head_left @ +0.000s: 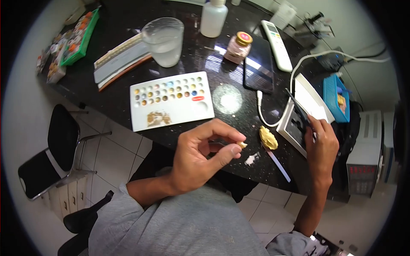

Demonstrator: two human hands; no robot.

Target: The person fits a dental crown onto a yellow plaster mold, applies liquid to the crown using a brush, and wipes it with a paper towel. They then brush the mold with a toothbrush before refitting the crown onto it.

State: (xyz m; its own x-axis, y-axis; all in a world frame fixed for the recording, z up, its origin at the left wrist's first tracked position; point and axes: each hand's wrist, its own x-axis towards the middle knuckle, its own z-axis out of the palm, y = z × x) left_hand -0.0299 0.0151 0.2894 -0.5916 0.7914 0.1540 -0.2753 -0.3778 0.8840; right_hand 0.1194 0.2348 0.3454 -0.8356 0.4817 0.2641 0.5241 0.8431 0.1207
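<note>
The bit (pixel 242 145) pinched in your left hand (pixel 200 155) is pale yellow, matching the yellow lump (pixel 268 138) on the black, speckled counter (pixel 115 96). The tool (pixel 297 106) in your right hand (pixel 320 145) is black. Your white palette (pixel 171 100) carries rows of blue, ochre, brown and grey dots (plus one red label and a brown smear). The tray (pixel 81 36) is green, the basket (pixel 335 96) blue, your sleeves (pixel 183 226) grey.

A left hand (pixel 200 155) pinches a small yellowish lump (pixel 243 145) over a black speckled surface (pixel 106 96). The right hand (pixel 321 143) holds a thin dark brush (pixel 297 107). A white plastic paint palette (pixel 171 100) lies nearby.
</note>
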